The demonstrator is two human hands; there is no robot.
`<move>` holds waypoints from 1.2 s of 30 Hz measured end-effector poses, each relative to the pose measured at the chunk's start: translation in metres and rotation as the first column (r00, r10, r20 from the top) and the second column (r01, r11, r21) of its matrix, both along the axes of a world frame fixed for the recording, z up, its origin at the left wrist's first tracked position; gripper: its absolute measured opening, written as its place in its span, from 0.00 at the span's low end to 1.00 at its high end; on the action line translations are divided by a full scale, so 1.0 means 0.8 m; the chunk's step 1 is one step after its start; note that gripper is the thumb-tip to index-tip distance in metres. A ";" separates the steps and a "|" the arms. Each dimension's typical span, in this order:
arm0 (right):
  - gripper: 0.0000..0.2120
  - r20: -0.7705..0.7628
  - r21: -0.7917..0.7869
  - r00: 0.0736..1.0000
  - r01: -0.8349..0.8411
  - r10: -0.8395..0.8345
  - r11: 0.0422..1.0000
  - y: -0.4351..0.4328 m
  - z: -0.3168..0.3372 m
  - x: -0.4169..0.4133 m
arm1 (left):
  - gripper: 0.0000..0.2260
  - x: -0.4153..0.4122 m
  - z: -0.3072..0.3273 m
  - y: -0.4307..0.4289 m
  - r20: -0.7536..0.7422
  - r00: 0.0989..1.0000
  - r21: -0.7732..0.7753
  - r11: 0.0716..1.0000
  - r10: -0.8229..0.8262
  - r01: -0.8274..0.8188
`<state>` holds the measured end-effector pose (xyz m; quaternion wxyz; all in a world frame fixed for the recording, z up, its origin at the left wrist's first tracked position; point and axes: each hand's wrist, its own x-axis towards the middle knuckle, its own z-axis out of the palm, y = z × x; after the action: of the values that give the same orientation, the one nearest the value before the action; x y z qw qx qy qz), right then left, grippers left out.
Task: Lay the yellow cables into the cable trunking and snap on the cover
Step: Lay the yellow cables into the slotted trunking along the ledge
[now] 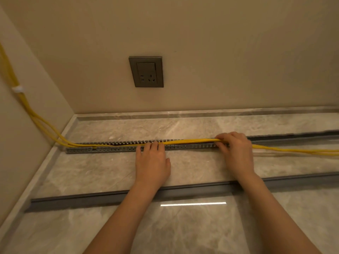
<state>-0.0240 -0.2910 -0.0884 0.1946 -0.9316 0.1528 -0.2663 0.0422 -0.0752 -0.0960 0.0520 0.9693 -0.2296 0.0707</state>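
Note:
A grey slotted cable trunking (pixel 113 149) lies on the marble floor, parallel to the back wall. A bundle of yellow cables (pixel 192 141) comes down the left wall, enters the trunking's left end and runs along its top to the right. My left hand (pixel 152 162) rests palm down with its fingertips pressing the cables at the trunking's middle. My right hand (pixel 234 149) grips the cable bundle at the trunking's right part, lifting it slightly above the slots. Past that hand the cables trail loose across the floor to the right. A long grey cover strip (pixel 95 197) lies on the floor nearer to me.
A dark wall socket (pixel 146 71) sits on the back wall above the trunking. A white clip (pixel 17 89) holds the cables on the left wall. Another dark trunking length (pixel 293 135) continues to the right. A raised marble ledge (pixel 201 112) runs along the wall base.

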 end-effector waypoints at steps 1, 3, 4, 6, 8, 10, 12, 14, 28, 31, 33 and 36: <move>0.06 0.026 0.006 0.999 -0.021 0.021 1.000 -0.002 0.004 0.004 | 0.20 0.001 0.001 -0.002 -0.003 1.000 0.005 1.000 -0.002 0.002; 0.06 0.032 0.049 0.999 -0.043 0.041 0.998 -0.006 0.010 0.014 | 0.20 0.003 0.001 -0.004 -0.009 1.000 0.010 1.000 -0.004 0.004; 0.06 0.014 0.087 0.999 -0.046 0.045 0.995 -0.008 0.010 0.019 | 0.20 0.004 0.001 -0.005 -0.008 1.000 0.011 1.000 -0.003 0.003; 0.05 -0.029 0.149 0.998 -0.050 0.055 0.988 -0.012 0.006 0.023 | 0.21 0.004 0.001 -0.005 -0.008 1.000 0.017 1.000 0.000 0.000; 0.05 -0.046 0.182 0.997 -0.058 0.068 0.981 -0.014 0.001 0.022 | 0.21 0.004 0.001 -0.005 -0.002 1.000 0.028 1.000 0.002 -0.002; 0.07 -0.048 0.211 0.994 -0.085 0.097 0.974 -0.013 -0.003 0.019 | 0.21 0.004 0.000 -0.006 0.002 1.000 0.037 0.999 0.000 0.000; 0.08 -0.048 0.220 0.987 -0.138 0.152 0.966 -0.009 -0.006 0.017 | 0.21 0.004 -0.001 -0.006 -0.002 1.000 0.032 0.999 -0.003 0.003; 0.09 -0.061 0.173 0.972 -0.212 0.225 0.962 -0.003 -0.008 0.014 | 0.20 0.004 -0.002 -0.005 -0.011 1.000 0.006 1.000 -0.003 0.003; 0.22 -0.218 0.040 0.894 -0.393 0.392 0.919 0.038 -0.021 0.017 | 0.17 -0.016 0.009 -0.054 0.018 0.956 -0.182 0.940 -0.292 0.290; 0.24 -0.222 0.120 0.879 -0.405 0.422 0.906 0.027 -0.013 0.011 | 0.18 -0.021 0.010 -0.079 0.011 0.945 -0.198 0.925 -0.327 0.323; 0.24 -0.197 0.153 0.885 -0.398 0.423 0.905 0.013 -0.008 0.002 | 0.18 -0.022 0.009 -0.093 0.010 0.940 -0.186 0.923 -0.341 0.337; 0.23 -0.176 0.144 0.911 -0.351 0.373 0.925 -0.014 -0.002 -0.012 | 0.19 -0.025 0.009 -0.109 -0.004 0.933 -0.155 0.922 -0.361 0.356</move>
<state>-0.0339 -0.3018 -0.0901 0.2750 -0.9537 0.0107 -0.1216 0.0218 -0.1624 -0.0890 0.1412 0.9052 -0.3961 0.0617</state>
